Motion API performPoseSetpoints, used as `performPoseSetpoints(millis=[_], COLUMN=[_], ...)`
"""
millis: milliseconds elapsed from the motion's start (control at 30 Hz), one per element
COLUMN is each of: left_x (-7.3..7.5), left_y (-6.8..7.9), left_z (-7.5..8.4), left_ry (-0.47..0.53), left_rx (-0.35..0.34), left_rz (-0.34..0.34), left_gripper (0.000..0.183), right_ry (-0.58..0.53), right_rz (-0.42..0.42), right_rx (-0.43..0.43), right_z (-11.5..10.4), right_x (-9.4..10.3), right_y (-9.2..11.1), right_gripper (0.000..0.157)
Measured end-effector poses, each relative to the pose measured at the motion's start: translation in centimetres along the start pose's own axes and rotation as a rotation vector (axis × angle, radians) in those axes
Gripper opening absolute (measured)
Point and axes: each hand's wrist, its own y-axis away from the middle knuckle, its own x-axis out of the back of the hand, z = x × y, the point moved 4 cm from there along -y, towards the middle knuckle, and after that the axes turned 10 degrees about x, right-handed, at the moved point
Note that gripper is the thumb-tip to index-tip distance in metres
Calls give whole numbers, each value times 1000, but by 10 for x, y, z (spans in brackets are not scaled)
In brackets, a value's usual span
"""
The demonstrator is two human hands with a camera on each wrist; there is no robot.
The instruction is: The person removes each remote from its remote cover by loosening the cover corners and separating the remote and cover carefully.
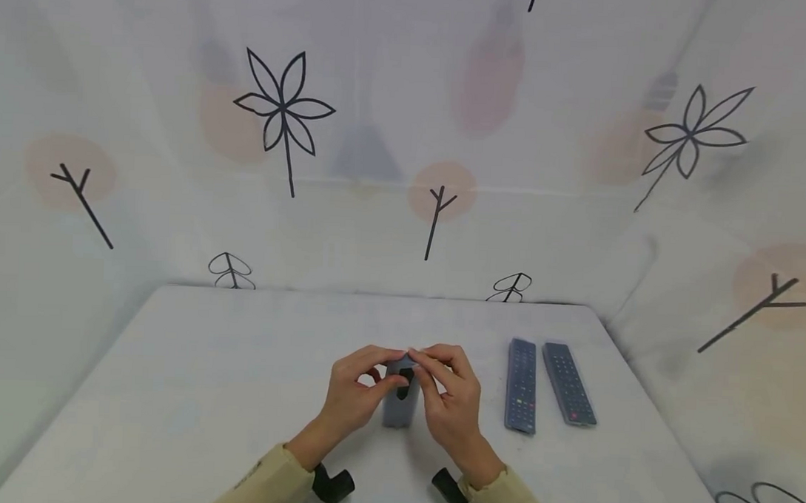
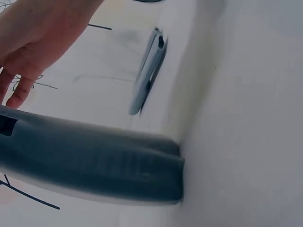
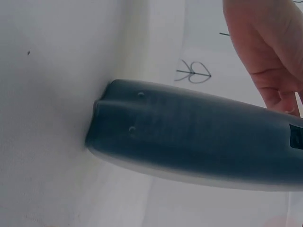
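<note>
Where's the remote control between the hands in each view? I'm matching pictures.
Head: below centre, remote control between left hand and right hand.
Left wrist: remote control at lower left, running in from the left edge.
Right wrist: remote control running in from the right edge, past centre.
Shared landmark: white tabletop.

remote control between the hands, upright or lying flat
The remote control is roughly upright: in both wrist views its lower end meets the table and its body rises away from it.

Head view looks forward-down; close wrist views share the held remote (image 2: 104, 163).
</note>
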Motion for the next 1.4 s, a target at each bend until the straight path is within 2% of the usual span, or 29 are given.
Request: performPoseSetpoints(millis=[233, 500, 700, 1033, 1233, 1400], left_x=[3, -2, -4, -1, 0, 0], left_y=[1, 1, 2, 1, 1, 1], left_z=[5, 5, 5, 6, 7, 7], left_ry=[18, 53, 53, 48, 47, 49], left_rx=[82, 97, 116, 121, 121, 136], left_rz=[16, 16, 22, 31, 27, 23], left_gripper=[41, 39, 37, 37, 38, 37], right_ry=[-32, -20, 37, 86, 71, 45], right_rz=[-10, -20, 22, 31, -18, -93], right_rx=[-48, -39, -28, -66, -95, -163], right_z=[-1, -1, 1, 0, 2, 5], right_x=[-2, 4, 7, 10, 12, 15], right_y=[-2, -3, -1, -5, -8, -11], right_gripper=[29, 29, 28, 29, 27, 19])
